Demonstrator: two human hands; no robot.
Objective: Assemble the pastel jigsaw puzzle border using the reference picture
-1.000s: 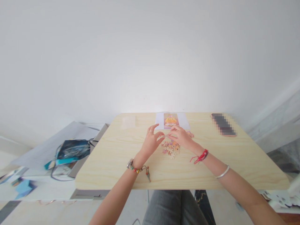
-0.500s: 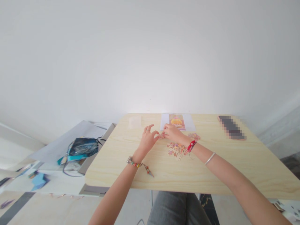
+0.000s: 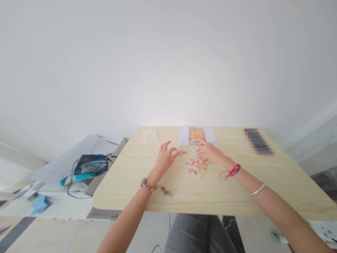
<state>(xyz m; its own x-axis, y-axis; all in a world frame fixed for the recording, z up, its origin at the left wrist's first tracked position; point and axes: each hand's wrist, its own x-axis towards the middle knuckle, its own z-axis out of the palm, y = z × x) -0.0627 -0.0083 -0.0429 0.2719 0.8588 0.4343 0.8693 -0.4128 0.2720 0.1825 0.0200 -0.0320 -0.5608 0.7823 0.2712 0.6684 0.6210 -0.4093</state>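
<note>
Both my hands are over the table. My left hand [image 3: 165,156] is on the left, thumb and index finger at the left edge of a small cluster of puzzle pieces [image 3: 181,152], gripping it there; the other fingers are raised apart. My right hand [image 3: 210,152] hangs just above the far side of a loose heap of puzzle pieces [image 3: 198,168]. Its fingers are loosely bent and apart, and no piece shows in them. Behind the right hand, a sheet with a printed yellow cartoon picture [image 3: 197,135] lies flat.
A dark phone [image 3: 258,142] lies at the table's right rear. A pale square sheet [image 3: 150,136] is at the left rear. Left of the table [image 3: 126,189], a dark bag [image 3: 91,165] with a cord sits on a lower surface. A white wall stands behind.
My right hand has left the small cluster and moved right, to above the loose heap. My left hand stays at the cluster. The small separate group of pieces is now hidden by my right hand.
</note>
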